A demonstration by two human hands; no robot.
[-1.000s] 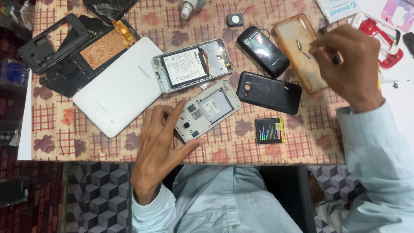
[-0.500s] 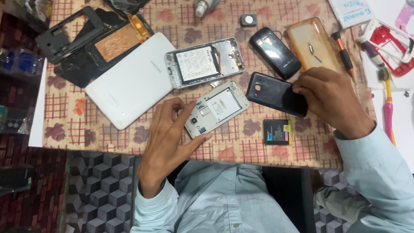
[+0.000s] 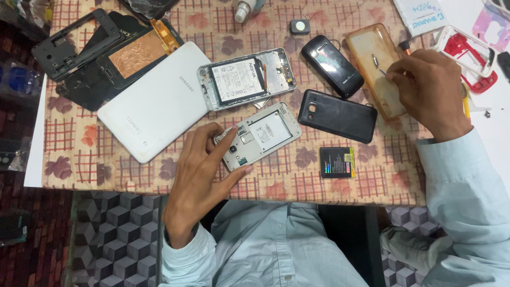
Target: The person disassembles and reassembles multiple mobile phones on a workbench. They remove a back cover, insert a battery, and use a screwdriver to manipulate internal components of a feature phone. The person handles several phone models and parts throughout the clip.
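— What is the head view showing of the surface?

— A tabletop [image 3: 79, 138] covered in a beige cloth with red checks and leaf prints is taking up the upper part of the view. Below its near edge, a floor [image 3: 111, 239] patterned in grey cubes is showing, and at the far left darker red flooring is running alongside.

— And the hands?

— The left hand [image 3: 204, 170] is pinching the near left corner of an opened white phone [image 3: 260, 135], thumb on the near edge and fingers curling over the top; the phone is lying tilted near the middle of the tabletop. The right hand [image 3: 430, 90] is closing around a thin metal tool [image 3: 381, 70], its tip hovering over an orange translucent case [image 3: 377, 64] at the far right.

— What is lying around them?

— A black back cover [image 3: 337, 114] is sitting just right of the opened phone, and a small black battery [image 3: 337, 162] is lying nearer, apart from it. Beyond, a second opened phone [image 3: 247, 78] is showing its battery, beside a black handset [image 3: 332, 65]. A large white tablet back [image 3: 154, 103] is resting to the left, with dark frames [image 3: 71, 42] at the far left corner. A red and white frame [image 3: 470, 58] is lying at the far right.
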